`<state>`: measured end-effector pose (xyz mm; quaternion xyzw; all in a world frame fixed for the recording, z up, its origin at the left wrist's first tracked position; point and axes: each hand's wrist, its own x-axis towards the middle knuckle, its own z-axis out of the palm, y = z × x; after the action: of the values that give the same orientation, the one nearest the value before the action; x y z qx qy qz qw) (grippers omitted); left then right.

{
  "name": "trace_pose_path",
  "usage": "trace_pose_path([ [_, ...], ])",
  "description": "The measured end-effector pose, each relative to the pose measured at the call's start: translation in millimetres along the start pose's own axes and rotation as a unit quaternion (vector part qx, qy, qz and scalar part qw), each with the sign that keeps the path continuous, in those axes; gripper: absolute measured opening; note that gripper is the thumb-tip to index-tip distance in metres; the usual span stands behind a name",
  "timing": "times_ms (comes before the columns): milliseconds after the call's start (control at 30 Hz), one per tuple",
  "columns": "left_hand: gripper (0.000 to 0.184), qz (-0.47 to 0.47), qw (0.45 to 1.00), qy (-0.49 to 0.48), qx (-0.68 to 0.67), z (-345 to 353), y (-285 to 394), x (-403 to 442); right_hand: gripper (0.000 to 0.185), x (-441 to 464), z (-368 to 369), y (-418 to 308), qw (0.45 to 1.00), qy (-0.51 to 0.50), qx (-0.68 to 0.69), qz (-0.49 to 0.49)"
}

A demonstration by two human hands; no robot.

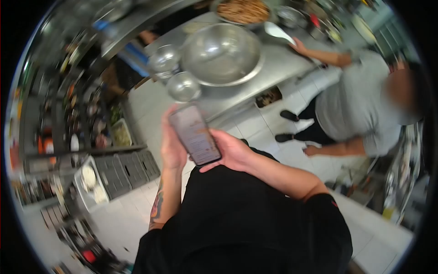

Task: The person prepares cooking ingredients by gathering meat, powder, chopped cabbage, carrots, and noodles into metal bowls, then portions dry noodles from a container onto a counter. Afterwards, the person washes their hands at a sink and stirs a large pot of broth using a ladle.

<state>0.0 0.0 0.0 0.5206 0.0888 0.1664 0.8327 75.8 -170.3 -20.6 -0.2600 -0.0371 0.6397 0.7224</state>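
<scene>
A smartphone (196, 134) with a lit screen is held upright in front of my chest, text showing on its lower half, too small to read. Along its left edge my left hand (172, 144) is wrapped, fingers partly behind it. My right hand (230, 150) grips the lower right edge and corner. Beyond the phone, a small metal bowl (183, 86) sits at the edge of the steel counter (273, 64). Next to it stand a very large metal bowl (221, 55) and another small metal bowl (165, 58).
Right of me a co-worker in a grey shirt (349, 96) holds a white scoop-like tool (279, 33) over the counter. A pan of brown strips (242, 11) is at the back. Stocked shelves (68, 114) and grey crates (121, 169) stand left; a white tray (93, 182) holds pale food.
</scene>
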Motion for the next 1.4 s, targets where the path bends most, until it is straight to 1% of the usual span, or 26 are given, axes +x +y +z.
trace_pose_path([
  [67,0.065,-0.008,0.998,0.016,-0.058,-17,21,-1,0.062,18,20,18,0.999,0.037,0.024,0.014],
  [100,0.064,0.037,0.999,0.005,0.010,14,0,31,0.062,9,-19,-12,0.998,-0.014,0.044,-0.051],
  [167,0.061,0.011,0.999,-0.036,-0.003,34,-11,27,0.058,-14,-26,-7,0.998,0.003,0.047,-0.048],
  [200,0.059,-0.014,0.999,-0.038,-0.027,51,-27,16,0.056,-42,-30,-6,0.997,0.052,0.049,-0.042],
  [300,0.057,-0.057,0.996,-0.072,0.009,61,-39,16,0.057,-63,-35,8,0.990,0.073,0.093,-0.072],
  [400,0.060,-0.181,0.961,-0.188,-0.090,62,-49,38,0.067,-71,-44,18,0.982,0.070,0.119,-0.132],
  [467,0.061,-0.288,0.912,-0.252,-0.148,51,-61,55,0.077,-68,-48,36,0.975,0.067,0.118,-0.175],
  [500,0.060,-0.343,0.877,-0.271,-0.197,44,-70,60,0.073,-73,-47,40,0.976,0.094,0.094,-0.171],
  [533,0.054,-0.411,0.817,-0.320,-0.249,58,-84,57,0.064,-85,-58,56,0.971,0.109,-0.010,-0.211],
  [567,0.051,-0.437,0.814,-0.300,-0.239,63,-85,50,0.055,-100,-73,68,0.958,0.120,-0.124,-0.229],
  [600,0.051,-0.456,0.797,-0.321,-0.234,64,-87,47,0.046,-116,-92,93,0.901,0.180,-0.186,-0.349],
  [633,0.050,-0.474,0.781,-0.338,-0.227,61,-91,44,0.038,-134,-113,127,0.822,0.239,-0.243,-0.457],
  [667,0.050,-0.490,0.773,-0.338,-0.218,57,-91,39,0.035,-157,-131,167,0.794,0.393,-0.170,-0.431],
  [700,0.050,-0.502,0.766,-0.351,-0.198,52,-95,38,0.038,-168,-156,218,0.724,0.554,-0.038,-0.409],
  [733,0.050,-0.513,0.756,-0.364,-0.180,44,-99,35,0.046,-171,-161,269,0.668,0.652,0.072,-0.350],
  [767,0.050,-0.527,0.747,-0.368,-0.172,34,-103,31,0.056,-161,-168,333,0.629,0.746,-0.010,-0.217],
  [833,0.049,-0.560,0.725,-0.386,-0.109,9,-114,22,0.060,-119,-161,444,0.729,0.670,0.124,-0.063],
  [900,0.049,-0.593,0.699,-0.394,-0.068,-14,-120,8,0.068,-85,-110,482,0.798,0.546,0.235,-0.104],
  [933,0.049,-0.604,0.701,-0.376,-0.040,-24,-124,3,0.063,-58,-92,498,0.763,0.571,0.246,-0.176],
  [967,0.049,-0.613,0.704,-0.358,-0.010,-33,-125,0,0.063,-43,-81,512,0.761,0.564,0.267,-0.180],
  [1033,0.049,-0.636,0.687,-0.351,-0.004,-40,-128,4,0.055,-40,-56,510,0.728,0.513,0.355,-0.286],
  [1067,0.049,-0.640,0.687,-0.345,-0.008,-40,-129,5,0.046,-38,-45,501,0.700,0.548,0.362,-0.280],
  [1100,0.049,-0.642,0.687,-0.339,-0.013,-40,-132,7,0.046,-31,-41,506,0.695,0.546,0.369,-0.287],
  [1167,0.049,-0.636,0.680,-0.363,0.026,-34,-137,14,0.044,-18,-39,514,0.697,0.599,0.278,-0.278],
  [1267,0.052,-0.644,0.643,-0.413,0.053,-26,-144,15,0.045,-8,-33,516,0.679,0.609,0.290,-0.291],
  [1400,0.052,-0.635,0.632,-0.440,0.059,-17,-153,10,0.046,2,-42,522,0.678,0.620,0.270,-0.288],
])
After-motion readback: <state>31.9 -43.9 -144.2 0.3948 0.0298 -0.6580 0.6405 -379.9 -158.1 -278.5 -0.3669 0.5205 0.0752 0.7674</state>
